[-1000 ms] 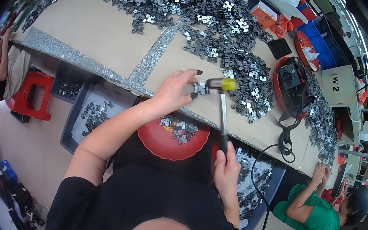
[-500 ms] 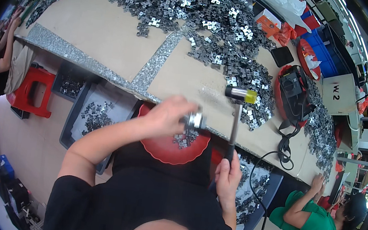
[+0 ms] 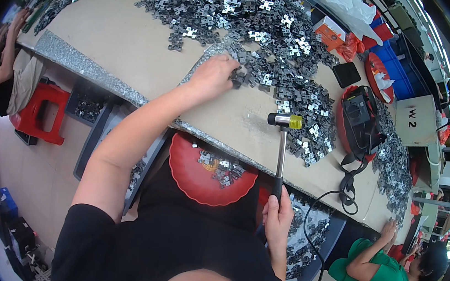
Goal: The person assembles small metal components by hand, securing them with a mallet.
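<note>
Hammer – upright over the near edge of the beige table, right hand fisted round the bottom of its handle, fingers wrapped tight on the black grip. Head is a short cylinder, one end black, other yellow, on a thin metal shaft. Left hand is stretched out onto the heap of small metal parts, fingers curled down on them – whether it has actually pinched one is hard to tell, fingertips are buried in the pile. Parts are flat stamped pieces, grey and shiny; individual shapes blur toward the rim. Red round tray sits at the person's lap with a few parts in it, its lower edge hidden by the black shirt
</note>
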Demonstrator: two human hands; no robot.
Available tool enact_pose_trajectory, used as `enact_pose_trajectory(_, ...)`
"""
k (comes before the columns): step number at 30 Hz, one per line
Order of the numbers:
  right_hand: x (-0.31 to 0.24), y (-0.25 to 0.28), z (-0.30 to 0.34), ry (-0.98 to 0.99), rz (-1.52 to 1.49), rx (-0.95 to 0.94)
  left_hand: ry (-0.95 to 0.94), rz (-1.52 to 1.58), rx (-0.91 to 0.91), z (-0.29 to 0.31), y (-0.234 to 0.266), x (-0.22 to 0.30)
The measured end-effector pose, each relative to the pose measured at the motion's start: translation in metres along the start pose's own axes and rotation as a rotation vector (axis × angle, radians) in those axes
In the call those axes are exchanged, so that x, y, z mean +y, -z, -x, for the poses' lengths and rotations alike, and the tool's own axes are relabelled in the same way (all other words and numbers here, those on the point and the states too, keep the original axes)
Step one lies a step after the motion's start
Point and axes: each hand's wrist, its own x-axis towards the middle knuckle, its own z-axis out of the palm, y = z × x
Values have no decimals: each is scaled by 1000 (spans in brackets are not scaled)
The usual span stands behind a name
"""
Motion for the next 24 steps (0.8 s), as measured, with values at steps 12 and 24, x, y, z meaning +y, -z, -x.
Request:
enact_pose_trajectory(12,-11,-5,3,16,234,-55,-116,143,-23,63,-19,54)
enact_pose_trajectory(24,-19,-7,0,-1,342,-76,-118,320,69,72,-29,44)
